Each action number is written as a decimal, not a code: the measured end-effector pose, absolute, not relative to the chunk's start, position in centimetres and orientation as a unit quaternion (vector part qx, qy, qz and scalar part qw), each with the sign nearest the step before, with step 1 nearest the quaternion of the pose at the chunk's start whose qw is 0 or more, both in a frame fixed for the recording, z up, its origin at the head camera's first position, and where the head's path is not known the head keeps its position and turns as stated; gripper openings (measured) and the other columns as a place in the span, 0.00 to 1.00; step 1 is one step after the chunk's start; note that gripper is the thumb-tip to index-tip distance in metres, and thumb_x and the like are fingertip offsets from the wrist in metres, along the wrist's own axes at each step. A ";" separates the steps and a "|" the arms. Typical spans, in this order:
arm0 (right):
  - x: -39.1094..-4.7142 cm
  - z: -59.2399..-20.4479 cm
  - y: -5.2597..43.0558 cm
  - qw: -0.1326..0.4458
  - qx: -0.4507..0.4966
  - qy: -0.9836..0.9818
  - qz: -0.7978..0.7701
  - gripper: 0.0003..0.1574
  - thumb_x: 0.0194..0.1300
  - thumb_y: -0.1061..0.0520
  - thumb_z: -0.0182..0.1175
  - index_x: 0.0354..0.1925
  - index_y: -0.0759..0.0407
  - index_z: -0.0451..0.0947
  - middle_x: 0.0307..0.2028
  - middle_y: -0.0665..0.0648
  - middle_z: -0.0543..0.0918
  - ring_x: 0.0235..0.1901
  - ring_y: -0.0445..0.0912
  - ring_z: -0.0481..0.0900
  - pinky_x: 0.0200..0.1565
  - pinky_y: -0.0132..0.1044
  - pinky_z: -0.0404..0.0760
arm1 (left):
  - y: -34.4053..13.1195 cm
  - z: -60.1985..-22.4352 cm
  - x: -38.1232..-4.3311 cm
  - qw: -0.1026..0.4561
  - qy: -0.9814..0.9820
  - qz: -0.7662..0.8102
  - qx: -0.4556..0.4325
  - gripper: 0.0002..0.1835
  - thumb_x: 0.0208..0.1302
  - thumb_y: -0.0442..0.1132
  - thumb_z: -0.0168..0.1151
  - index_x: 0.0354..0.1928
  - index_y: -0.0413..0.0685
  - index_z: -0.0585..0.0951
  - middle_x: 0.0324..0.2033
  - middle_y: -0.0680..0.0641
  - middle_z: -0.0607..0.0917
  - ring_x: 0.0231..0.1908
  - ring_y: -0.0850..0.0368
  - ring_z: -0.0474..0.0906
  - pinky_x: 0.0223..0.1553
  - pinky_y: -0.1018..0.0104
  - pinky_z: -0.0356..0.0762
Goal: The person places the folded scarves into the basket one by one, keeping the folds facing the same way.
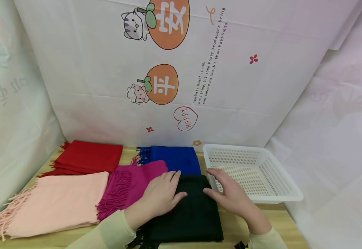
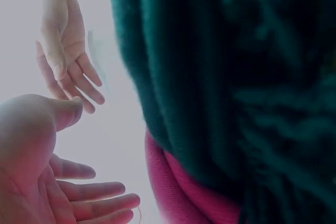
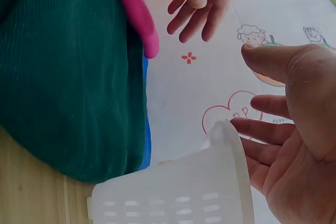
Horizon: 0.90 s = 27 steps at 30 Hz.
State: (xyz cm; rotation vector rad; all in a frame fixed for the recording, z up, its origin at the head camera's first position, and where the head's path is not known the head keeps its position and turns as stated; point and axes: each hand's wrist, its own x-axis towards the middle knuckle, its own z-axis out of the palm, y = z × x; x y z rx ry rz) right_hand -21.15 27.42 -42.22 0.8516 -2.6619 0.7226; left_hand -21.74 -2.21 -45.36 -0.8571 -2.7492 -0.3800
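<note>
A folded dark green scarf (image 1: 193, 214) lies in front of me, its fringe at the near left corner. Above its left side, near the magenta scarf (image 1: 146, 176), hovers my left hand (image 1: 159, 193), fingers extended and thumb apart. My right hand (image 1: 230, 193) is between the green scarf's right edge and the white plastic basket (image 1: 283, 197). In the right wrist view its fingers are loosely bent beside the basket rim (image 3: 239, 166); contact cannot be told. Neither hand holds anything. The left wrist view shows the green scarf's layered folds (image 2: 173, 77) over magenta cloth (image 2: 178, 187).
A blue scarf (image 1: 177, 159) lies behind the green one. Red (image 1: 90, 155) and pale pink (image 1: 59, 200) folded scarves lie at left, the pink one's fringe (image 1: 0, 218) at the near left edge. Printed white cloth (image 1: 106, 69) hangs behind the wooden table (image 1: 271, 214).
</note>
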 end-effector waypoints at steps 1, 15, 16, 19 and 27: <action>-21.1 -42.2 27.4 0.126 0.292 -0.915 0.247 0.41 0.78 0.44 0.72 0.80 0.56 0.73 0.76 0.59 0.78 0.74 0.60 0.77 0.67 0.65 0.80 | -2.2 -45.4 -21.7 0.119 -0.939 -0.130 -0.295 0.42 0.83 0.65 0.60 0.81 0.39 0.72 0.72 0.37 0.81 0.70 0.43 0.80 0.69 0.47 0.81; -20.3 -41.9 26.4 0.105 0.285 -0.925 0.230 0.41 0.79 0.42 0.71 0.80 0.55 0.73 0.71 0.54 0.81 0.67 0.54 0.82 0.64 0.60 0.84 | -2.9 -45.6 -20.4 0.119 -0.937 -0.119 -0.307 0.41 0.82 0.64 0.62 0.79 0.38 0.75 0.69 0.38 0.83 0.67 0.43 0.83 0.65 0.48 0.84; -20.3 -41.9 26.4 0.104 0.286 -0.924 0.230 0.41 0.78 0.42 0.71 0.79 0.55 0.73 0.72 0.53 0.81 0.68 0.53 0.82 0.65 0.60 0.83 | -3.1 -45.5 -20.3 0.116 -0.937 -0.119 -0.309 0.41 0.82 0.64 0.62 0.78 0.37 0.75 0.69 0.38 0.83 0.67 0.43 0.83 0.65 0.48 0.84; -20.1 -41.8 26.2 0.099 0.285 -0.925 0.231 0.41 0.78 0.41 0.72 0.78 0.56 0.75 0.72 0.54 0.81 0.70 0.54 0.81 0.66 0.61 0.82 | -3.4 -45.4 -19.9 0.108 -0.936 -0.120 -0.312 0.40 0.82 0.63 0.63 0.78 0.38 0.76 0.69 0.38 0.83 0.67 0.44 0.82 0.64 0.48 0.85; -19.7 -41.9 25.6 0.086 0.294 -0.925 0.226 0.39 0.79 0.41 0.70 0.78 0.55 0.76 0.74 0.55 0.80 0.71 0.55 0.80 0.67 0.61 0.81 | -3.9 -45.7 -19.3 0.108 -0.933 -0.121 -0.321 0.39 0.81 0.62 0.65 0.77 0.37 0.77 0.66 0.39 0.85 0.64 0.46 0.84 0.60 0.51 0.87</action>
